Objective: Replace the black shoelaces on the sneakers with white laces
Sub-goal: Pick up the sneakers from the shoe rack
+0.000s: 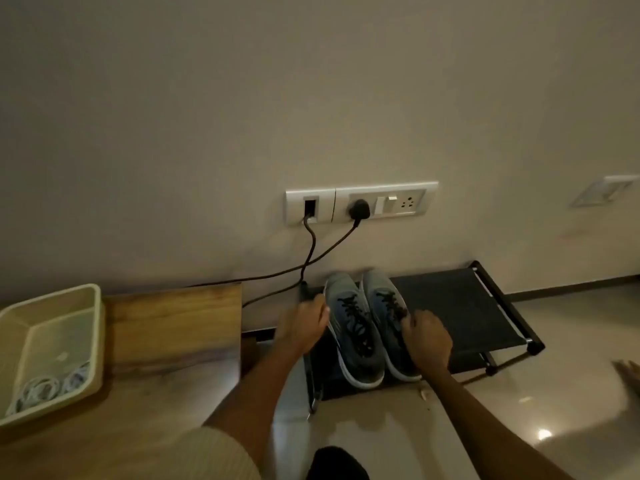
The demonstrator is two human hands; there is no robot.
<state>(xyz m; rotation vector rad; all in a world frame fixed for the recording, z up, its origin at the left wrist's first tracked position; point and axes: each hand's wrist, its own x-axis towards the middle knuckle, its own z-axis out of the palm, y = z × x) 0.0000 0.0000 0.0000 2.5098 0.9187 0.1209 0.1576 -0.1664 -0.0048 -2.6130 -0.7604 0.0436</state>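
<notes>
On the black shoe rack [460, 306], the left grip [304, 323] curled round the left sneaker [348, 296], the right grip [427, 337] round the right sneaker [379, 289], both black-laced. White laces [38, 389] lay in the tray [99, 327] on the bench [166, 323].

Wall [311, 98] and cables [313, 247] close behind sneakers [346, 289]

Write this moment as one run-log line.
left hand grips left sneaker; right hand grips right sneaker; black laces in; both on rack

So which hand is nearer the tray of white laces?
Left. The left hand is on the sneakers' side facing the tray; the right hand is on their far side.
</notes>
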